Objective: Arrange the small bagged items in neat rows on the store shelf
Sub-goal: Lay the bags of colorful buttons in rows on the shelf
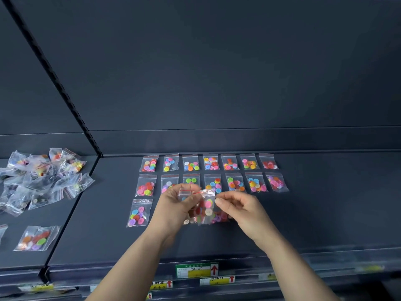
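Observation:
Small clear zip bags of coloured buttons lie in rows on the dark shelf point(325, 209). The back row point(210, 162) and the second row point(235, 183) each hold several bags. A third row starts at the left with one bag point(139, 213). My left hand point(173, 205) grips a small stack of button bags point(205, 209) just above the shelf, in front of the second row. My right hand point(240, 209) pinches the right edge of that stack. More bags of the stack show under my fingers.
A loose heap of button bags point(41, 181) lies on the neighbouring shelf section at the left, with one separate bag point(36, 237) nearer the front. A black slotted upright point(54, 79) divides the sections. Price labels point(196, 270) run along the front edge.

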Motion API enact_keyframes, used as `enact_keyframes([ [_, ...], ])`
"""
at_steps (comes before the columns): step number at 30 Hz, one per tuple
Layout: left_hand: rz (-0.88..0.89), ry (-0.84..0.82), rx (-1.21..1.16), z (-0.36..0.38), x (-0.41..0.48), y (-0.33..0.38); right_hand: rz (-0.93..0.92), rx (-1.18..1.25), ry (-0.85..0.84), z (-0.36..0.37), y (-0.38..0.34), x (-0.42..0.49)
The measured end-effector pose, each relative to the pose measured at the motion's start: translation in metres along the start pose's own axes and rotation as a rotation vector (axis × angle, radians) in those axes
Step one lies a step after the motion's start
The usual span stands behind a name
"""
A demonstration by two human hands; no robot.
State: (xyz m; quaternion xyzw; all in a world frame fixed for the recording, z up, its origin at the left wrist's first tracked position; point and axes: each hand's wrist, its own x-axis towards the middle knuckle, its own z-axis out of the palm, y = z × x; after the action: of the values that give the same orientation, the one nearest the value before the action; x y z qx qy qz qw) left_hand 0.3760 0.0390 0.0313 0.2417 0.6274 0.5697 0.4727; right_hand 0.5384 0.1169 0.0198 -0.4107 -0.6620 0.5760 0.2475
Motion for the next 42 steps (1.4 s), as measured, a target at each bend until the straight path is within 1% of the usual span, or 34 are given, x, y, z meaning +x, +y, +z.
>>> enact_keyframes([
  [2,0.008,-0.019,-0.058,0.005,0.002,0.000,0.046,0.123,-0.043,-0.002,-0.003,-0.001],
  [4,0.033,-0.009,-0.047,0.011,0.004,-0.001,0.068,0.222,-0.076,-0.004,-0.005,-0.001],
  [5,0.040,0.001,-0.036,0.013,0.004,-0.001,0.076,0.235,-0.077,-0.006,-0.005,-0.002],
  [9,0.050,0.014,-0.022,0.021,0.006,0.000,0.081,0.059,-0.035,-0.013,-0.003,-0.004],
  [11,0.053,-0.005,0.032,0.026,0.006,-0.002,0.102,0.051,-0.017,-0.019,0.000,-0.006],
  [14,0.015,-0.068,0.032,0.033,0.004,-0.004,0.132,0.156,0.049,-0.023,0.004,-0.010],
  [16,-0.030,-0.162,0.052,0.035,0.003,-0.004,0.135,0.243,0.115,-0.022,0.008,-0.012],
  [18,-0.046,-0.230,0.123,0.034,0.003,-0.004,0.132,0.248,0.169,-0.022,0.013,-0.011],
  [21,-0.036,-0.213,0.274,0.033,0.010,-0.008,0.132,0.160,0.244,-0.024,0.019,-0.010],
  [22,-0.003,-0.186,0.360,0.032,0.014,-0.010,0.138,0.115,0.283,-0.026,0.021,-0.010],
  [24,0.124,-0.148,0.553,0.029,0.021,-0.013,0.149,-0.024,0.354,-0.030,0.026,-0.006],
  [26,0.256,-0.166,0.738,0.026,0.026,-0.014,0.166,-0.191,0.379,-0.034,0.035,-0.003],
  [28,0.322,-0.189,0.917,0.024,0.028,-0.015,0.171,-0.315,0.388,-0.034,0.042,0.001],
  [30,0.345,-0.191,1.024,0.023,0.030,-0.016,0.165,-0.389,0.419,-0.031,0.048,0.003],
  [32,0.359,-0.206,1.078,0.021,0.032,-0.019,0.144,-0.496,0.468,-0.029,0.050,0.002],
  [34,0.382,-0.224,1.116,0.020,0.033,-0.021,0.082,-0.627,0.467,-0.029,0.052,-0.001],
  [36,0.399,-0.230,1.124,0.019,0.034,-0.022,0.035,-0.724,0.386,-0.028,0.052,-0.004],
  [38,0.402,-0.236,1.126,0.019,0.036,-0.023,0.036,-0.803,0.307,-0.027,0.053,-0.004],
  [42,0.395,-0.217,1.087,0.020,0.034,-0.023,0.033,-0.851,0.263,-0.029,0.052,-0.003],
])
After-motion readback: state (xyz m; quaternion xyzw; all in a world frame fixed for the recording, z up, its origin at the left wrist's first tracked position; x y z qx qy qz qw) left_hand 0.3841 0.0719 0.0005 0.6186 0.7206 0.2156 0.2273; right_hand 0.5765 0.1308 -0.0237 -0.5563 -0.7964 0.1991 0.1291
